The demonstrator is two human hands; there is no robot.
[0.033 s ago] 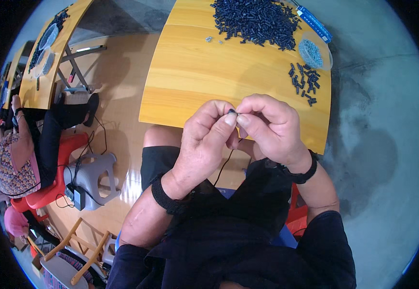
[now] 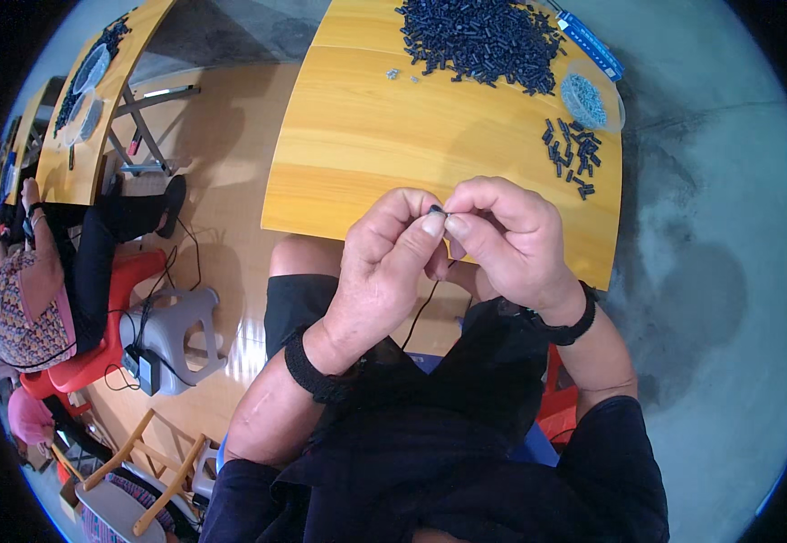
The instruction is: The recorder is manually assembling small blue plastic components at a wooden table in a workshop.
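My left hand (image 2: 386, 246) pinches a small black piece (image 2: 436, 209) between thumb and forefinger, held up just off the near edge of the wooden table (image 2: 357, 136). Fingertip to fingertip with it, my right hand (image 2: 513, 233) is closed on something at the piece's right end, too small and hidden to make out. A large pile of short black plastic pieces (image 2: 479, 41) covers the far part of the table. Several similar pieces (image 2: 574, 156) lie in a loose group at the right, beside a clear round tub (image 2: 621, 116) of tiny light-blue or silvery parts (image 2: 583, 100).
A blue box (image 2: 592, 47) lies at the table's far right corner. A few tiny metallic bits (image 2: 393, 73) rest left of the pile. To the left, a person (image 2: 36, 299) sits by another table (image 2: 77, 163); a grey stool (image 2: 176, 335) and cables stand between us.
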